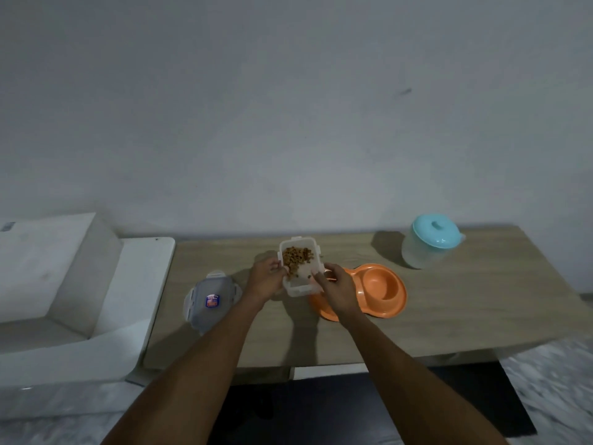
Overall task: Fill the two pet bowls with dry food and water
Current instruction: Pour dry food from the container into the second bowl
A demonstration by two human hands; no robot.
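Observation:
A clear plastic food container with brown dry kibble in it is held above the wooden table, tilted toward me. My left hand grips its left side and my right hand grips its right side. Just to the right lies the orange double pet bowl; its right bowl looks empty and its left bowl is mostly hidden behind my right hand and the container. A frosted water jug with a light blue lid stands at the back right of the table.
The container's clear lid with a blue and red sticker lies flat on the table's left end. A white sofa-like unit adjoins the table on the left. A plain wall runs behind.

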